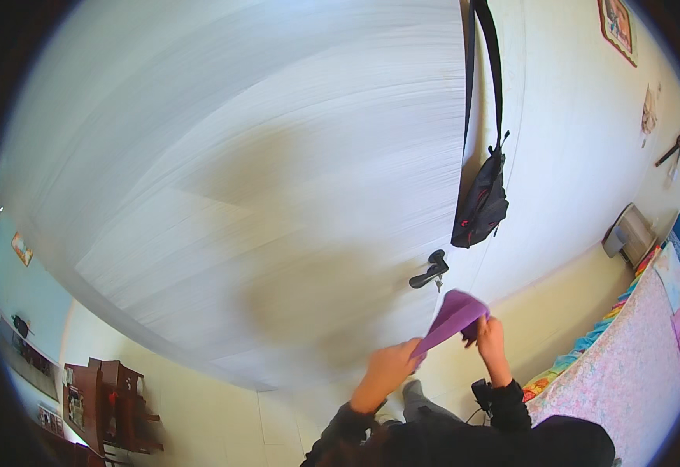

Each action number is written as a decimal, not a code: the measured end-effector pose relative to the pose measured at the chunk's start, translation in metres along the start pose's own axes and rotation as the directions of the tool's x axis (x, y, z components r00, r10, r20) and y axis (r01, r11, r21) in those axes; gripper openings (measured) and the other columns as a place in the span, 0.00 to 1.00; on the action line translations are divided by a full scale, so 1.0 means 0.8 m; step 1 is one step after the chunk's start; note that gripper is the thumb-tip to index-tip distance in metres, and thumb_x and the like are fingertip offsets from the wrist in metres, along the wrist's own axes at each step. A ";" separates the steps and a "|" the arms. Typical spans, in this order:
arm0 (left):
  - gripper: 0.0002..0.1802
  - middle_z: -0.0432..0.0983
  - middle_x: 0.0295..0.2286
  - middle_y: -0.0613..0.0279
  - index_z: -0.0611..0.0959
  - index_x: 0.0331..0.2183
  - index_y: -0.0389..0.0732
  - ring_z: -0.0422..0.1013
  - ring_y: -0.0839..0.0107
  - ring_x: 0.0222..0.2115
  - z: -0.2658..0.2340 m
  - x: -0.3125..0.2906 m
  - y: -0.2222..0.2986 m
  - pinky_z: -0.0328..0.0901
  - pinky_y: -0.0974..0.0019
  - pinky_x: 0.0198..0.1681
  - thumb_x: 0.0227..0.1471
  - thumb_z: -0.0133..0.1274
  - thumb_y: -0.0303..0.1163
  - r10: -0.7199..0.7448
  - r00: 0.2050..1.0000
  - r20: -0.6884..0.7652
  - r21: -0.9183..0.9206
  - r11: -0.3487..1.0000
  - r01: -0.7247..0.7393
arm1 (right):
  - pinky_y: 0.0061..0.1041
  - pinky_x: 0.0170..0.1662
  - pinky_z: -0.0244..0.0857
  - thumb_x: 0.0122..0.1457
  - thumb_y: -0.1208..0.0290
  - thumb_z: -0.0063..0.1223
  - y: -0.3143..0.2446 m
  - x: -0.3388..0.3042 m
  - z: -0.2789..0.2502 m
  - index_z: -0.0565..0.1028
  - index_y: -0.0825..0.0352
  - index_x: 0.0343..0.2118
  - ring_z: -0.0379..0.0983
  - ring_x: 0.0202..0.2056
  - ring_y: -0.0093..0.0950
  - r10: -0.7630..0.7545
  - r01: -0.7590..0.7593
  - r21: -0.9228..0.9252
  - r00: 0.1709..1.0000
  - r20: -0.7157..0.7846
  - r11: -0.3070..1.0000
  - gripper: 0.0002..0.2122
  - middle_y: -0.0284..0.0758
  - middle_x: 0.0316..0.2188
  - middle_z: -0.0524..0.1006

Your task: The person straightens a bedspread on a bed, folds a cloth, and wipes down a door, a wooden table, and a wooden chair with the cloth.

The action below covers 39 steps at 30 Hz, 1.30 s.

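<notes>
A purple cloth [450,317] is stretched between my two hands, in front of a white door [340,233]. My left hand [393,372] grips its lower left end with closed fingers. At its right end, my right hand [489,339] pinches the fabric, and a darker part of it hangs below those fingers. Just above the cloth is the door's black lever handle [429,269], with a key [439,286] in the lock under it. Neither hand touches the handle.
A black sling bag [484,202] hangs by its strap along the door's edge. To the right stands a bed [604,366] with a pink floral cover. Dark wooden furniture [106,401] is at the lower left. Pale tiled floor [231,420] shows below the door.
</notes>
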<state>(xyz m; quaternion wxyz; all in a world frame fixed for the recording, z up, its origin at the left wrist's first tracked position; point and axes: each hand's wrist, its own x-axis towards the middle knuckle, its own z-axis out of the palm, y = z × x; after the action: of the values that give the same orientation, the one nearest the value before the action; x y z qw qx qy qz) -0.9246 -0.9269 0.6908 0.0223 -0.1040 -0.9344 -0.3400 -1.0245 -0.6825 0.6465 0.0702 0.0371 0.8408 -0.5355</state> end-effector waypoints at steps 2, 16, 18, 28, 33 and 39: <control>0.19 0.80 0.28 0.55 0.78 0.50 0.51 0.76 0.56 0.29 -0.002 0.050 0.012 0.69 0.56 0.29 0.55 0.55 0.40 0.108 0.990 -0.095 0.146 0.985 -0.094 | 0.27 0.26 0.66 0.68 0.55 0.39 0.022 0.064 0.005 0.72 0.74 0.25 0.71 0.19 0.26 -0.186 0.232 0.187 0.954 -0.235 0.955 0.24 0.34 0.14 0.72; 0.22 0.79 0.35 0.46 0.76 0.49 0.41 0.75 0.47 0.33 -0.099 0.196 -0.058 0.70 0.53 0.35 0.51 0.58 0.26 0.076 0.797 -0.599 -0.079 0.985 -0.153 | 0.36 0.70 0.30 0.64 0.72 0.32 -0.319 0.203 0.130 0.48 0.72 0.68 0.40 0.70 0.38 -0.548 0.810 0.052 0.441 -0.711 0.585 0.28 0.43 0.70 0.48; 0.21 0.78 0.34 0.44 0.76 0.49 0.40 0.75 0.46 0.32 -0.113 0.186 -0.081 0.70 0.52 0.34 0.51 0.58 0.26 -0.044 0.793 -0.607 -0.159 0.985 -0.067 | 0.40 0.70 0.27 0.57 0.78 0.32 -0.329 0.206 0.160 0.48 0.74 0.67 0.38 0.70 0.41 -0.594 0.810 -0.057 0.378 -0.710 0.584 0.32 0.45 0.69 0.48; 0.20 0.79 0.34 0.44 0.78 0.44 0.36 0.76 0.46 0.32 -0.201 0.073 -0.199 0.70 0.53 0.34 0.48 0.61 0.27 0.012 0.665 -0.747 -0.078 0.991 -0.106 | 0.44 0.70 0.23 0.57 0.79 0.37 -0.416 0.096 0.294 0.49 0.76 0.66 0.40 0.70 0.44 -0.858 0.857 -0.313 0.246 -0.450 0.410 0.32 0.47 0.69 0.50; 0.18 0.79 0.35 0.45 0.78 0.41 0.32 0.76 0.48 0.31 -0.265 -0.043 -0.278 0.70 0.55 0.36 0.46 0.62 0.26 0.129 0.521 -0.844 0.181 0.982 0.051 | 0.50 0.68 0.33 0.52 0.75 0.52 -0.461 0.012 0.413 0.58 0.72 0.65 0.41 0.66 0.62 -0.944 0.887 -0.378 0.158 -0.290 0.265 0.34 0.63 0.65 0.49; 0.17 0.79 0.29 0.48 0.80 0.41 0.31 0.75 0.51 0.25 -0.315 -0.158 -0.356 0.69 0.59 0.29 0.45 0.59 0.24 -0.054 0.381 -0.923 -0.050 0.999 0.019 | 0.37 0.60 0.54 0.51 0.65 0.56 -0.527 -0.082 0.558 0.77 0.44 0.53 0.64 0.61 0.33 -0.953 0.930 -0.365 -0.071 -0.294 0.043 0.23 0.38 0.61 0.67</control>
<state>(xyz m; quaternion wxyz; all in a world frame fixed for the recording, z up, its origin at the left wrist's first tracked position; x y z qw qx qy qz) -0.8678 -1.3236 0.6902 0.5291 0.1226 -0.7608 -0.3554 -0.9828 -1.2647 0.8486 -0.5236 -0.4290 0.6280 -0.3840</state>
